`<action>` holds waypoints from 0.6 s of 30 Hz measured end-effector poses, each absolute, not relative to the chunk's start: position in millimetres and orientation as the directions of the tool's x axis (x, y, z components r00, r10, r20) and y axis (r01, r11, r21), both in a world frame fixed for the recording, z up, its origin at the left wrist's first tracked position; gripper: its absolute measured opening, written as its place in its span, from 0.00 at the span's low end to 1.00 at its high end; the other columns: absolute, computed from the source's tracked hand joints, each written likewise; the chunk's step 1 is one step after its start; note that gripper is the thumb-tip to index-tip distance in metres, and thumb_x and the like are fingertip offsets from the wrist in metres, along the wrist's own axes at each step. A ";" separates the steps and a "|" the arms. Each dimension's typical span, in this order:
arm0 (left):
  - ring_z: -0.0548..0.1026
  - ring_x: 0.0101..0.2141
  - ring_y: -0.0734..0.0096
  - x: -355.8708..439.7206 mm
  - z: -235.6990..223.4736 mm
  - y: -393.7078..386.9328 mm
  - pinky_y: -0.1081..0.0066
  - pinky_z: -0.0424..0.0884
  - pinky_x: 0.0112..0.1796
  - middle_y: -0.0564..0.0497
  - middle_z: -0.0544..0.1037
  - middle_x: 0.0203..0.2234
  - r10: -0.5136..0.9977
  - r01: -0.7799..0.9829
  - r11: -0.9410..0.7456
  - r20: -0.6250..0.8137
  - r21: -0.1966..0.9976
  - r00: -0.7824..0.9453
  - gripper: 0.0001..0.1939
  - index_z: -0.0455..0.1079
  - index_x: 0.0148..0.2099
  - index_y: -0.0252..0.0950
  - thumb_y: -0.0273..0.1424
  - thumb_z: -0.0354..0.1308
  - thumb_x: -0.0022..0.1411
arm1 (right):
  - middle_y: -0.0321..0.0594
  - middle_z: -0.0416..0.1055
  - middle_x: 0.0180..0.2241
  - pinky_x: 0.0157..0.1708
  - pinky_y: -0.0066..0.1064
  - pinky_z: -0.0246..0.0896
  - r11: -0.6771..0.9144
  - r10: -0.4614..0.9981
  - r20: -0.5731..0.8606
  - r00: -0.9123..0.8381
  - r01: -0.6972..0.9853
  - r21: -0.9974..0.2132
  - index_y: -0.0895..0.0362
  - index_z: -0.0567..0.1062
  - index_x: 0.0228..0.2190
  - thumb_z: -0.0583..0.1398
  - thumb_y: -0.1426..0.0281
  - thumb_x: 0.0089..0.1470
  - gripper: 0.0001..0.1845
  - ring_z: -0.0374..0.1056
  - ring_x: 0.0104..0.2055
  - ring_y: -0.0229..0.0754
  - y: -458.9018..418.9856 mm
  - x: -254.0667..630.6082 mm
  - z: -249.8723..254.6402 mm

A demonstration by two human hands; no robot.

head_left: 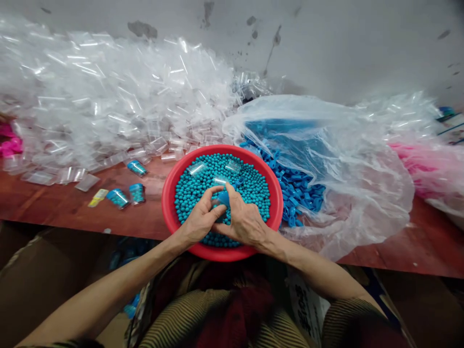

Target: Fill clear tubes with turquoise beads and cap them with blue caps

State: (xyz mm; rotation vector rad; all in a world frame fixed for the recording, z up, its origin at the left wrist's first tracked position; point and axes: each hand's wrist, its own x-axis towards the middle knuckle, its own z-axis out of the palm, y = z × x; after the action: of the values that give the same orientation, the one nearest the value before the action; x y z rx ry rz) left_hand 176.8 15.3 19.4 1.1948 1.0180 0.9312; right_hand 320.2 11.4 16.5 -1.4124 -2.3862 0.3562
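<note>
Over a red basin (167, 203) full of blue-green beads (253, 186), my two hands meet around a small blue plastic cap (224, 198). My left hand (200, 216) is closed, its thumb and fingertips pinching from the left. From the other side, my right hand (247, 220) curls its thumb and index finger around the same piece. Whether a clear cup sits under the cap is hidden by my fingers. Clear plastic cups lie on the beads, one at the left (196, 168) and another farther back (232, 166).
Clear cups (108, 106) form a big heap at the back left. Several bead-filled cups (137, 193) lie left of the basin, beside a yellow piece (97, 197). Blue caps (299, 193) spill from a clear bag (369, 203) on the right. Pink pieces (416, 162) lie farther right.
</note>
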 end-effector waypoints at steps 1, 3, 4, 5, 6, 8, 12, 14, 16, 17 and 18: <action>0.68 0.34 0.72 176.0 18.4 16.2 0.73 0.66 0.35 0.52 0.69 0.34 0.946 -0.038 0.139 -0.121 0.990 0.302 0.24 0.59 0.55 0.37 0.33 0.56 0.56 | 0.64 0.65 0.51 0.27 0.35 0.67 0.490 0.872 0.191 -0.451 0.793 -0.363 0.67 0.46 0.62 0.57 0.52 0.50 0.48 0.71 0.41 0.54 11.5 320.9 16.4; 0.67 0.32 0.72 174.4 15.2 17.5 0.73 0.66 0.33 0.54 0.68 0.30 0.931 -0.017 0.122 -0.109 0.992 0.348 0.22 0.61 0.53 0.38 0.34 0.57 0.56 | 0.62 0.68 0.47 0.25 0.34 0.65 0.542 0.840 0.219 -0.496 0.775 -0.325 0.68 0.46 0.62 0.57 0.51 0.50 0.49 0.71 0.38 0.52 12.4 322.6 17.4; 0.67 0.31 0.72 174.0 13.5 17.7 0.73 0.66 0.32 0.54 0.68 0.29 0.924 0.000 0.109 -0.101 0.994 0.369 0.21 0.62 0.52 0.37 0.35 0.57 0.56 | 0.61 0.69 0.45 0.25 0.34 0.65 0.577 0.817 0.225 -0.532 0.758 -0.305 0.69 0.46 0.62 0.56 0.51 0.50 0.50 0.71 0.36 0.52 13.1 323.6 18.3; 0.66 0.31 0.72 174.0 12.2 17.5 0.74 0.65 0.32 0.55 0.67 0.28 0.921 0.014 0.092 -0.091 0.996 0.378 0.19 0.63 0.50 0.37 0.36 0.57 0.57 | 0.59 0.70 0.43 0.24 0.34 0.64 0.614 0.789 0.226 -0.571 0.737 -0.282 0.69 0.46 0.62 0.56 0.51 0.49 0.50 0.71 0.35 0.52 13.8 324.6 19.2; 0.66 0.31 0.72 174.7 11.2 16.9 0.74 0.65 0.32 0.55 0.66 0.27 0.925 0.026 0.072 -0.077 0.997 0.373 0.17 0.63 0.48 0.37 0.37 0.56 0.57 | 0.58 0.71 0.42 0.23 0.34 0.64 0.644 0.765 0.223 -0.605 0.720 -0.258 0.69 0.47 0.62 0.56 0.51 0.49 0.50 0.71 0.34 0.51 14.6 325.4 19.8; 0.66 0.32 0.72 177.7 10.9 14.5 0.74 0.66 0.33 0.55 0.66 0.28 0.942 0.042 0.036 -0.048 0.998 0.331 0.14 0.63 0.44 0.36 0.37 0.55 0.58 | 0.56 0.72 0.39 0.22 0.33 0.62 0.674 0.739 0.204 -0.643 0.708 -0.210 0.69 0.48 0.62 0.56 0.50 0.49 0.50 0.70 0.33 0.51 15.7 326.9 19.9; 0.65 0.33 0.72 185.3 13.5 9.0 0.73 0.66 0.35 0.54 0.66 0.29 0.968 0.035 0.020 -0.028 0.999 0.250 0.11 0.61 0.39 0.36 0.36 0.55 0.57 | 0.53 0.72 0.35 0.22 0.30 0.60 0.683 0.730 0.177 -0.660 0.713 -0.160 0.68 0.52 0.61 0.57 0.50 0.47 0.49 0.69 0.30 0.47 16.4 327.9 14.9; 0.65 0.31 0.73 187.2 15.0 7.3 0.73 0.66 0.34 0.55 0.65 0.28 0.970 0.013 0.030 -0.032 0.999 0.241 0.10 0.60 0.38 0.36 0.36 0.55 0.57 | 0.52 0.72 0.36 0.22 0.30 0.61 0.689 0.724 0.211 -0.656 0.703 -0.177 0.67 0.53 0.61 0.58 0.51 0.47 0.49 0.69 0.31 0.47 16.8 327.9 11.2; 0.63 0.28 0.75 187.6 17.0 6.4 0.75 0.64 0.31 0.56 0.63 0.26 0.972 0.009 0.035 -0.036 0.999 0.232 0.10 0.60 0.38 0.37 0.36 0.54 0.58 | 0.53 0.71 0.37 0.23 0.31 0.62 0.706 0.708 0.273 -0.652 0.671 -0.229 0.67 0.51 0.61 0.59 0.52 0.46 0.49 0.69 0.33 0.48 17.7 328.3 8.2; 0.62 0.27 0.76 187.5 18.5 6.2 0.75 0.63 0.30 0.57 0.63 0.25 0.974 0.013 0.035 -0.037 0.999 0.225 0.10 0.60 0.38 0.37 0.36 0.54 0.58 | 0.54 0.71 0.38 0.23 0.32 0.64 0.716 0.697 0.310 -0.646 0.645 -0.265 0.68 0.50 0.61 0.59 0.53 0.46 0.50 0.70 0.34 0.49 18.2 328.8 7.2; 0.62 0.26 0.77 187.3 20.2 6.1 0.75 0.63 0.29 0.57 0.63 0.25 0.974 0.013 0.037 -0.039 0.999 0.222 0.10 0.60 0.39 0.37 0.36 0.54 0.58 | 0.55 0.71 0.41 0.25 0.33 0.65 0.724 0.689 0.347 -0.636 0.617 -0.307 0.68 0.48 0.61 0.60 0.54 0.46 0.50 0.70 0.36 0.50 18.6 329.6 6.6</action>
State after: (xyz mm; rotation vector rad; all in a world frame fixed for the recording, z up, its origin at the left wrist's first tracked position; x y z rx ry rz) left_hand 187.3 6.1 20.2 1.2855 1.0668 1.0111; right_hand 329.6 18.6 6.6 -1.0004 -2.4850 0.2203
